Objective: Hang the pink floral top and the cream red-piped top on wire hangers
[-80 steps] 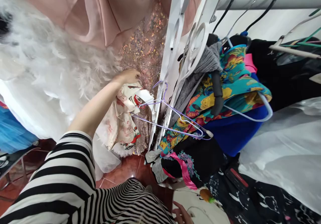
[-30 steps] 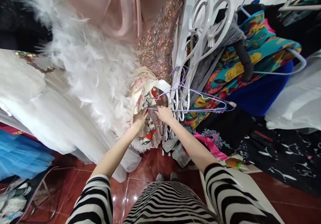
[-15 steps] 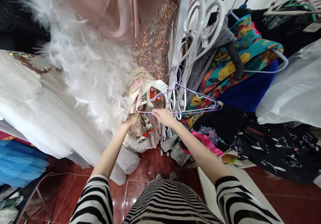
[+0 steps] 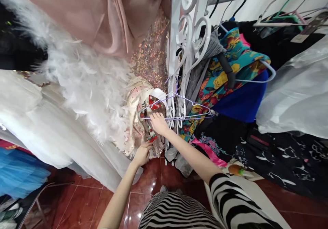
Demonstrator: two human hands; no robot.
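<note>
My right hand point(image 4: 159, 123) is closed around the bottom bar of thin purple wire clothes hangers point(image 4: 196, 118), which lie nearly level in front of the white scrollwork rack end. Their hooks point up beside the rack's white uprights. Below and to the left, my left hand point(image 4: 142, 154) has its fingers loosely stretched at the lower part of a cream cloth with a red and green print point(image 4: 137, 119). Whether its fingertips touch the cloth is hard to tell. The cloth hangs bunched behind the hangers' left end, against a sequined pink dress point(image 4: 151, 54).
White feather trim point(image 4: 89, 82) and a white gown point(image 4: 51, 119) hang at left. The white rack point(image 4: 191, 34) stands in the middle. Right of it hang a teal floral garment point(image 4: 228, 65) and dark clothes. A white board-like surface point(image 4: 246, 194) lies low over the red tiled floor point(image 4: 84, 198).
My left hand has come down and slightly right from the side of the cream cloth. My right hand keeps its hold on the hangers. The view has shifted a little.
</note>
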